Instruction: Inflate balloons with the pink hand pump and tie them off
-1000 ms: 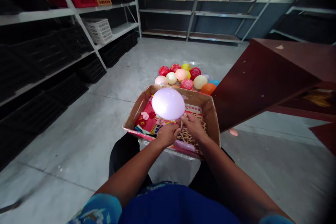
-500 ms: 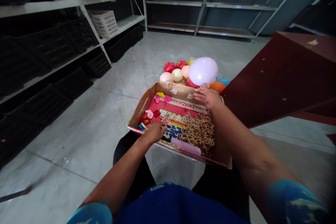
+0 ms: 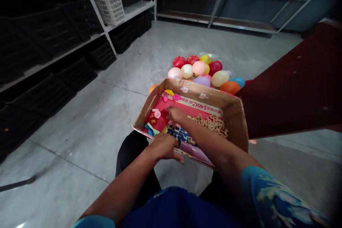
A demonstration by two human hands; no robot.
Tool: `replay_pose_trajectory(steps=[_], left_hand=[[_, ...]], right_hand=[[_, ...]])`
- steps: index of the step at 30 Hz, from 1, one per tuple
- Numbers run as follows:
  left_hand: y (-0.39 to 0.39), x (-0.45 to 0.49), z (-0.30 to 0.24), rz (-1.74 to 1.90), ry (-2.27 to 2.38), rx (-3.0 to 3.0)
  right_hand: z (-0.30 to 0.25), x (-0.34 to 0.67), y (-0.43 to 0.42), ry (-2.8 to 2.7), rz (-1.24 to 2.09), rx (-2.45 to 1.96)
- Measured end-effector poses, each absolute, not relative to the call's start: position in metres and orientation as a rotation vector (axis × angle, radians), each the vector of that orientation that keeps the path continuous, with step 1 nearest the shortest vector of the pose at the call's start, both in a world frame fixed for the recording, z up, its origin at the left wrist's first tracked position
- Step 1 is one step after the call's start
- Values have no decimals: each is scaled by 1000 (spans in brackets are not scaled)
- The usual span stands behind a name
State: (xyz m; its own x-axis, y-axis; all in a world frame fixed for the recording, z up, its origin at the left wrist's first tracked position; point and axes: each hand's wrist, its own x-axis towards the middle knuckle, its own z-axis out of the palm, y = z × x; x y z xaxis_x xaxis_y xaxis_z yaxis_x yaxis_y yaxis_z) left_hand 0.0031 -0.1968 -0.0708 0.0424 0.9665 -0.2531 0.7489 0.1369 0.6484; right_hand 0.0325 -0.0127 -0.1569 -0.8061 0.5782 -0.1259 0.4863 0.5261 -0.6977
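On my lap rests a shallow cardboard box (image 3: 235, 114). My right hand (image 3: 176, 115) reaches into its left half, fingertips closed on a small red uninflated balloon (image 3: 164, 112). Limp pink balloons (image 3: 156, 113) lie beside those fingers. At the box's near rim, my left hand (image 3: 164, 146) is closed over the edge, thumb outside; its other fingertips are partly hidden. A dark piece (image 3: 178, 144) shows by that hand, close to a lilac tube (image 3: 191, 148) lying along the near wall. Tan, twisted strands (image 3: 213, 124) fill the right side, partly behind my right forearm.
Beyond the box, several inflated balloons (image 3: 199, 67) lie on the grey floor. A dark red panel (image 3: 291, 89) slants up at the right. Shelves with black crates (image 3: 45, 32) and a white basket (image 3: 110, 7) stand left; another rack (image 3: 217, 0) stands at the back.
My right hand has moved from the box's far right rim to the red balloon. My left hand has shifted to the near rim. The large lilac balloon has left the space above the far rim.
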Motion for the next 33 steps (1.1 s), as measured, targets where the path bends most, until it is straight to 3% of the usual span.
replay_pose_trajectory(steps=[5, 10, 15, 19, 23, 29, 33], left_hand=[[-195, 6, -76, 463, 1842, 1625], [-194, 2, -72, 440, 1791, 1655], [-186, -3, -68, 825, 1676, 1439], [-177, 9, -60, 1166, 1528, 806], [-173, 25, -48, 1113, 1101, 261], [-159, 38, -46, 1266, 813, -32], [-148, 37, -60, 1466, 871, -168]], right_hand=[[-169, 42, -16, -2659, 1037, -1082], [-149, 62, -20, -2567, 1169, -1111], [-102, 99, -31, -2393, 1329, -985], [-70, 125, -43, -2213, 1421, -827], [-44, 142, -59, -2257, 1206, -774], [-21, 162, -87, -2694, 679, -484], [-28, 171, -84, -2677, 695, -394]])
